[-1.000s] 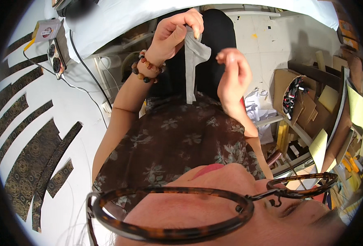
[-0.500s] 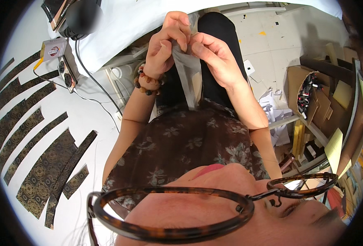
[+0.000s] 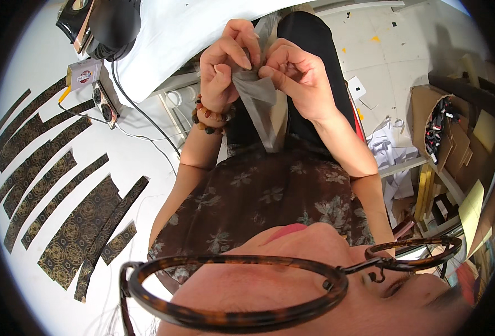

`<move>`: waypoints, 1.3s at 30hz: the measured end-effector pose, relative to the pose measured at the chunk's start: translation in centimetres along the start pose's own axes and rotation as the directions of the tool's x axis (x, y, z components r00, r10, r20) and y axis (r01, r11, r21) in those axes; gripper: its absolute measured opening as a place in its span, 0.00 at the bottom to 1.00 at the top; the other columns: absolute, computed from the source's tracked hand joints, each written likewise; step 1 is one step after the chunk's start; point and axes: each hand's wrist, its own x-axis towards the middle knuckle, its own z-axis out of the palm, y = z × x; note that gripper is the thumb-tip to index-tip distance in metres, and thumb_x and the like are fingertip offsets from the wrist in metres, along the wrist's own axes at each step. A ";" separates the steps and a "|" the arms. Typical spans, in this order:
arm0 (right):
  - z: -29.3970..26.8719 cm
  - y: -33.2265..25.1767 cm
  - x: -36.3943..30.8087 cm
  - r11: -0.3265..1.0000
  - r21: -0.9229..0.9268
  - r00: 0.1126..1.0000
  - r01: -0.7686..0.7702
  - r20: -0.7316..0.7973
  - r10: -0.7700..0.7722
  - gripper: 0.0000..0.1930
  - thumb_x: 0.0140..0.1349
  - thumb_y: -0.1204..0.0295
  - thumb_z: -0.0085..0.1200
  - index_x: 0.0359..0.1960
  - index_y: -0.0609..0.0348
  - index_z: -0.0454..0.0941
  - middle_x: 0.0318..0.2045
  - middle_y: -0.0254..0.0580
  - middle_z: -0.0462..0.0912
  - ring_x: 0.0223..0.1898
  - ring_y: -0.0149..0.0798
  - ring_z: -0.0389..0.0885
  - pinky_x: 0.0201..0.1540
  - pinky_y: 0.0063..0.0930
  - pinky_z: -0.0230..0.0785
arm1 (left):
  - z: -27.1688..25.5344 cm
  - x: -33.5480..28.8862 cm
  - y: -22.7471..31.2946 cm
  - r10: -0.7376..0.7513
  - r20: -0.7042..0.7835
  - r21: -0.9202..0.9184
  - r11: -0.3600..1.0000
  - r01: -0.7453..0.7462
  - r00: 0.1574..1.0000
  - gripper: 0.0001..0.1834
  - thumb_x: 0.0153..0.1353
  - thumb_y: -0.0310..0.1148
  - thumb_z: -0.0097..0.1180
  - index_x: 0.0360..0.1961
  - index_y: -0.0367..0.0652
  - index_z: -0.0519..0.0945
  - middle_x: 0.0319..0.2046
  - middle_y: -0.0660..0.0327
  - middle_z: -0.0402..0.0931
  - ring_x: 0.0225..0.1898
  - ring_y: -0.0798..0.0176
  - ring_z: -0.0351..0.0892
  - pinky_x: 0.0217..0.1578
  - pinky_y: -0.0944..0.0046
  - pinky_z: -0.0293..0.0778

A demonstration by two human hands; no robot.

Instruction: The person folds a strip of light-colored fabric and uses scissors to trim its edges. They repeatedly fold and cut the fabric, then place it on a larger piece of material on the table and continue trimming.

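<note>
A strip of thin, grey, see-through fabric [image 3: 257, 96] hangs between my hands over my lap, its narrow end pointing toward my body. My left hand [image 3: 223, 63], with a beaded bracelet [image 3: 209, 116] at the wrist, has curled fingers closed on the strip's upper edge. Beside it, my right hand [image 3: 300, 78] pinches the same edge between thumb and bent forefinger. The fingertips almost meet, and whatever small thing may lie between them is hidden. More of the sheer material [image 3: 267, 28] shows beyond the hands.
Several dark gold-patterned cut fabric pieces [image 3: 82, 224] lie on a white surface at left. A power socket block [image 3: 103, 103] with cables stands near a small box [image 3: 83, 75]. To the right are a cardboard box [image 3: 423, 112] of small dark items and white scraps [image 3: 390, 143].
My hands stay close together on the fabric, with the right fingers curled in more. The fabric's upper part has folded over to the right. The whole view has shifted slightly.
</note>
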 end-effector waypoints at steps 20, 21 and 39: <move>-0.2 0.1 1.4 0.971 -0.239 0.999 0.027 -0.037 -0.037 0.08 0.62 0.83 0.65 0.29 0.63 0.77 0.32 0.28 0.75 0.32 0.19 0.74 0.36 0.16 0.69 | 0.6 0.4 0.3 0.032 -0.080 0.056 0.998 -0.027 0.996 0.17 0.67 0.49 0.62 0.38 0.45 0.80 0.54 0.56 0.66 0.47 0.63 0.71 0.57 0.58 0.63; -0.2 0.1 1.5 0.973 -0.232 0.999 0.016 -0.038 -0.026 0.08 0.62 0.83 0.65 0.29 0.62 0.77 0.32 0.28 0.75 0.31 0.18 0.74 0.35 0.15 0.68 | 0.7 0.5 0.5 0.012 -0.096 0.073 0.997 -0.005 0.995 0.18 0.66 0.50 0.63 0.38 0.45 0.80 0.54 0.56 0.66 0.47 0.63 0.71 0.58 0.58 0.63; -0.7 0.1 2.3 0.967 -0.255 0.999 0.005 -0.036 -0.014 0.07 0.62 0.83 0.64 0.29 0.61 0.77 0.28 0.27 0.78 0.30 0.19 0.75 0.34 0.17 0.70 | -2.5 1.9 0.8 -0.099 0.181 0.119 0.990 0.078 0.978 0.24 0.66 0.56 0.63 0.36 0.43 0.82 0.49 0.58 0.67 0.46 0.63 0.70 0.52 0.61 0.65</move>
